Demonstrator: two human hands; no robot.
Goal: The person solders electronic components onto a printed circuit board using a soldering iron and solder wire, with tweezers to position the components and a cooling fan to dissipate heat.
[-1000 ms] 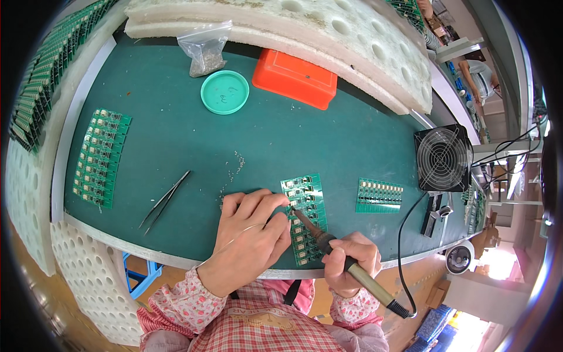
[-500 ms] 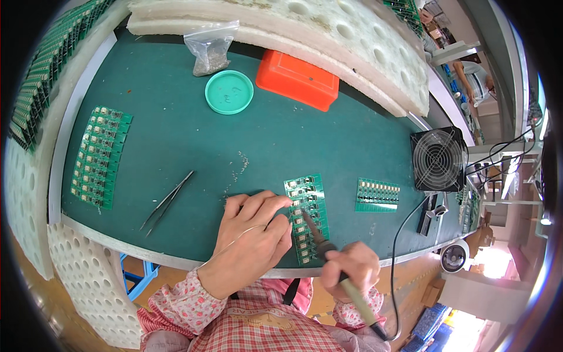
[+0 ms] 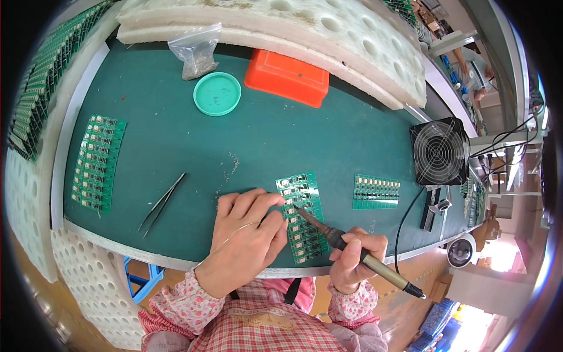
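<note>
The green circuit board (image 3: pixel 300 227) lies flat near the front edge of the green table (image 3: pixel 176 135), between the two hands. The soldering iron (image 3: pixel 335 237) points at its upper part; whether the tip touches is too small to tell. The right hand (image 3: pixel 355 259) has its fingers closed around the handle of this iron. The left hand (image 3: pixel 241 246) is bent, its forefinger at the left edge of the board; a thin wire crosses its back, and I cannot tell if these fingers grip something.

Just beyond the left hand, tiny pale pieces (image 3: pixel 233 166) are scattered. Farther left are black tweezers (image 3: pixel 162 203), then another board panel (image 3: pixel 96 164). To the right lie a smaller panel (image 3: pixel 376 192) and a black fan (image 3: pixel 440 151). Toward the back are a turquoise round dish (image 3: pixel 217 94), a clear bag (image 3: pixel 198 57) and an orange box (image 3: pixel 286 79), before white foam (image 3: pixel 281 29).
</note>
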